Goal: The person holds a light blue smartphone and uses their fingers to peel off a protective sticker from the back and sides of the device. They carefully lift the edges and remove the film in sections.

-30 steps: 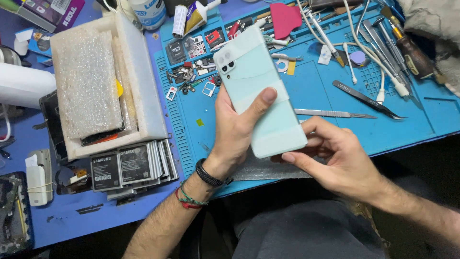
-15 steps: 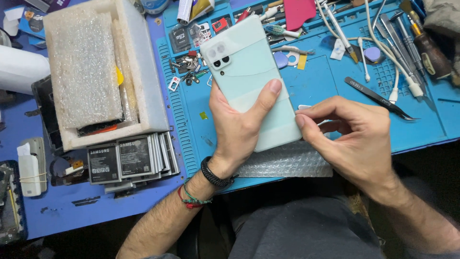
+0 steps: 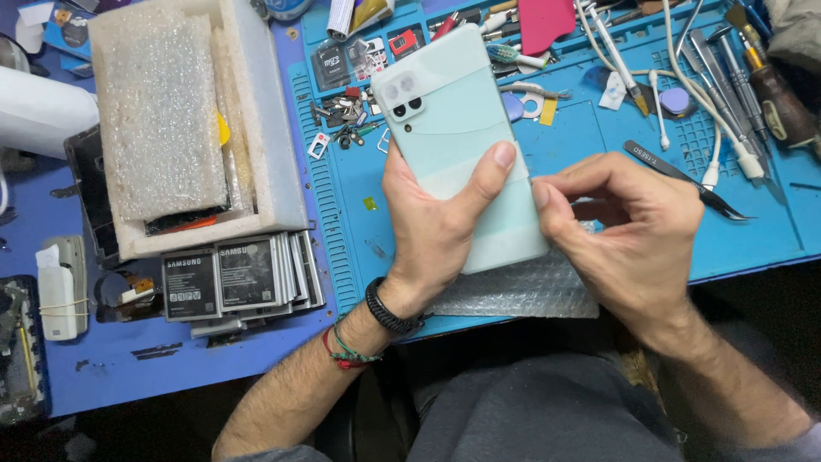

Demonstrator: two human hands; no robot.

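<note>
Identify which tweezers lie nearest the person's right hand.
The black tweezers, lying just beyond the right hand; the silver ones lie farther up the blue mat.

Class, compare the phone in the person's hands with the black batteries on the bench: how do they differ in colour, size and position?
The phone is pale mint green; the batteries are black with white labels. The phone is one larger slab; the batteries are several smaller ones fanned in a row. The phone is held up by the left hand, with the right hand at its edge; the batteries lie untouched. Both are flat rectangles.
</note>
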